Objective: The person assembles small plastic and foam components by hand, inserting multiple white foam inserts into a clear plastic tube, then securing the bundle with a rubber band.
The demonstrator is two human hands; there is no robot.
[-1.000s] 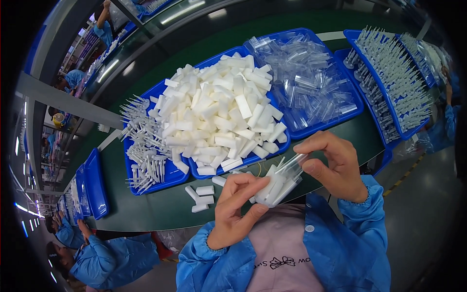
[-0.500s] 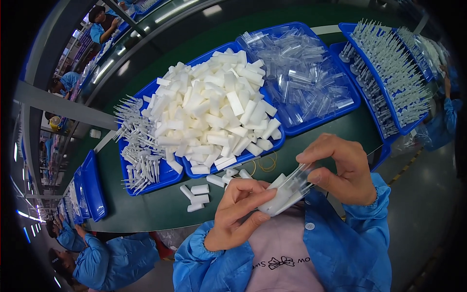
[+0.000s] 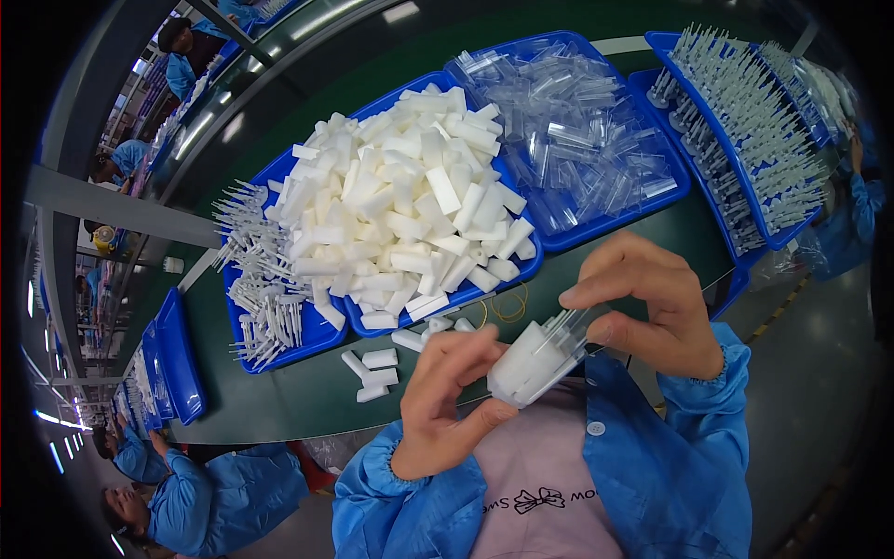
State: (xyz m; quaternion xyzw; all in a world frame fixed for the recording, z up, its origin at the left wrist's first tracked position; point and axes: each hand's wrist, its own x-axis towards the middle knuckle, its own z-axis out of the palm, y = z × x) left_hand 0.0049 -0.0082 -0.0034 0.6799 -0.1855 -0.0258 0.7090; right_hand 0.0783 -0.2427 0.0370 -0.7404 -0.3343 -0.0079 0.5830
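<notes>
Between my two hands is a clear plastic case (image 3: 538,365), tilted, with white foam and thin pale rods inside. My right hand (image 3: 652,312) pinches its upper right end between thumb and fingers. At the lower left end, my left hand (image 3: 449,396) has its thumb against the case and its fingers curled beside it; part of that contact is hidden. Just left of my left hand, several loose white foam pieces (image 3: 377,377) lie on the green table. More foam blocks (image 3: 400,205) are heaped in a blue tray (image 3: 533,265) beyond.
Clear plastic cases (image 3: 577,140) fill a blue tray at the back. Pale thin-stemmed parts (image 3: 270,317) lie at the heap's left; more stand in racks (image 3: 745,130) on the right. Yellow rubber bands (image 3: 509,303) lie on the table (image 3: 298,401). Co-workers (image 3: 219,489) sit at left.
The case has turned slightly steeper, and my left fingers have come off its front, showing more of the foam. My right hand keeps its pinch, shifted a little up and left.
</notes>
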